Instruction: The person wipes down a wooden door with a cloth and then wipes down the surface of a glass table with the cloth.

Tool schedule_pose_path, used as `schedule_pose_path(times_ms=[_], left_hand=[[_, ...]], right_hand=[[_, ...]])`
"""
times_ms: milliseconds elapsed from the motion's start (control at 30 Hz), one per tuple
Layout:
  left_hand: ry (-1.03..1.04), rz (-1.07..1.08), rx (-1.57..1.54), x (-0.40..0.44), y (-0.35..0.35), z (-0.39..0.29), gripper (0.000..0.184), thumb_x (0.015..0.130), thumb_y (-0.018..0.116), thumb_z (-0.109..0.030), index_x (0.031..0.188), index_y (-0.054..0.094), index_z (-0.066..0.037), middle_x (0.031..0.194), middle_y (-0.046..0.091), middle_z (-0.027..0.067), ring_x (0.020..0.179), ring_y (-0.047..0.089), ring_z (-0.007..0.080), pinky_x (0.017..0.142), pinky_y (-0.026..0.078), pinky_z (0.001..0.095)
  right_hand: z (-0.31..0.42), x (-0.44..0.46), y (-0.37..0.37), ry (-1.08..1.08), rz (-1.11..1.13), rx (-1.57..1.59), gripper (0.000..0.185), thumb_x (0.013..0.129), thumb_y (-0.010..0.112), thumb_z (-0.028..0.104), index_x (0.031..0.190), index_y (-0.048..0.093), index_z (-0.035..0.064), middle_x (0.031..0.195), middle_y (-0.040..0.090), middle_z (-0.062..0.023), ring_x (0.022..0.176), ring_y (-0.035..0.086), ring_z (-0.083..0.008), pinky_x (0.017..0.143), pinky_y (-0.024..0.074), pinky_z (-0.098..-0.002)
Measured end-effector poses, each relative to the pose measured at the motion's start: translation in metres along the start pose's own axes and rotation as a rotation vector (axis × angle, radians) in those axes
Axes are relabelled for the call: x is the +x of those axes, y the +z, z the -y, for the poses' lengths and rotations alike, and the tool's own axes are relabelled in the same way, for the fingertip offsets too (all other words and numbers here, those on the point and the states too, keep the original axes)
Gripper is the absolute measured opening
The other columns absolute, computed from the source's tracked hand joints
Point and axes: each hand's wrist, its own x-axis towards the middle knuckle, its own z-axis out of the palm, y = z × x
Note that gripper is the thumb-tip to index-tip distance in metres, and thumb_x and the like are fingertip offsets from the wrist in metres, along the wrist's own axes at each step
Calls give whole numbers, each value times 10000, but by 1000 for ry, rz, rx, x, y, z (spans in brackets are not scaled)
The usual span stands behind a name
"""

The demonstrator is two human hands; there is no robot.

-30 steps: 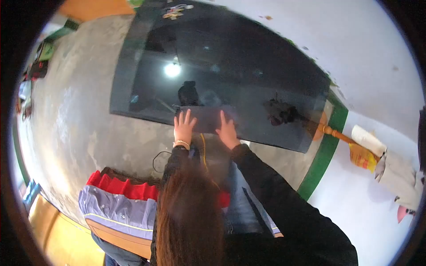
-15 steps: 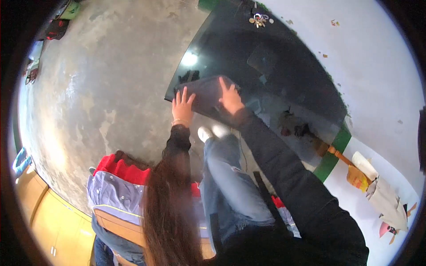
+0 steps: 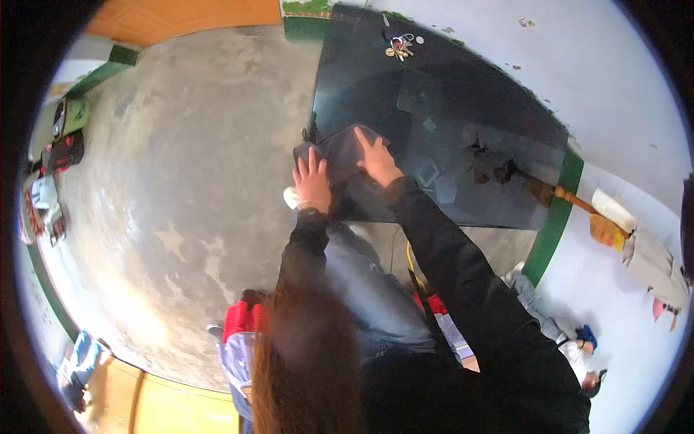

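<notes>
A dark piece of cloth (image 3: 345, 155), possibly folded, lies at the near left corner of a black glossy table (image 3: 463, 155). My left hand (image 3: 312, 182) rests flat on its left side, fingers spread. On its right part lies my right hand (image 3: 376, 160), with the index finger stretched forward and the thumb apart. Neither hand grips the cloth; both press on it from above. Whatever is beneath the cloth is hidden.
A bunch of keys (image 3: 400, 49) sits at the table's far end. The white wall (image 3: 607, 87) borders the right side. A wooden-handled object (image 3: 578, 206) is at the right. A chair with a lilac and red covering (image 3: 242, 347) stands behind. Another person (image 3: 571, 347) shows at lower right.
My view has turned, so the table sits differently in it. My left hand is now closer to my right hand. Both hands stay on the cloth, which appears bunched differently.
</notes>
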Motion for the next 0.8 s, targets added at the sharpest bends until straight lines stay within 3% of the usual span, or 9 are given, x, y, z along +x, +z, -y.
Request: schedule_pose_path(times_ms=[233,300,333,367,433,500,567,600,800], left_hand=[[165,43,2,94,-34,16,541,816,685,-254,1304,473,-155,1543,244,84,1376,286,361,1087,285,508],[232,1,15,121,-39,20,513,819,679,-245,1284,482,-155,1538,256,83,1371,296,362,1084,290,508],[284,-49,24,135,-41,22,484,822,674,-236,1263,492,-155,1533,269,82,1366,306,362,1081,295,508],[305,-47,21,149,-47,23,484,822,674,-236,1263,492,-155,1533,269,82,1366,306,362,1081,295,508],[369,-68,69,181,-59,25,345,865,562,-199,1208,528,-180,1524,313,56,1374,307,339,1091,275,496],[406,-52,62,214,-71,27,339,871,551,-194,1209,524,-181,1522,317,53,1380,299,339,1093,272,492],[490,-152,29,245,-81,31,389,845,633,-191,1208,497,-157,1510,318,78,1348,337,367,1062,323,487],[515,-121,38,260,-89,33,411,840,653,-209,1217,497,-160,1504,326,81,1343,343,370,1063,325,481],[623,-67,30,327,-121,34,518,810,709,-294,1254,479,-158,1524,283,69,1357,314,377,1069,319,484]], right_hand=[[40,81,-34,95,-91,68,989,772,709,160,1518,68,266,1220,407,-399,1046,531,-550,885,482,-504],[46,110,-40,160,-97,21,909,809,634,113,1518,88,270,1205,416,-402,1036,535,-551,869,488,-505],[52,121,-47,180,-132,30,823,846,540,77,1520,105,260,1193,421,-405,1004,553,-546,862,489,-509],[59,132,-54,200,-140,31,823,846,540,77,1520,105,260,1193,421,-405,1004,553,-546,862,489,-509],[66,155,-70,283,-116,29,705,908,433,92,1516,139,294,1243,429,-322,1044,564,-471,883,480,-517],[64,181,-88,295,-143,36,705,906,439,103,1516,138,287,1233,433,-332,1055,561,-481,881,481,-517],[61,203,-111,218,-157,77,808,849,485,44,1523,87,243,1196,424,-411,968,570,-538,884,473,-509],[62,216,-122,275,-97,58,749,900,455,94,1520,86,292,1271,394,-376,1061,548,-518,892,467,-537],[61,259,-155,394,-58,130,787,897,439,65,1524,29,305,1372,319,-382,1119,527,-511,897,465,-534]])
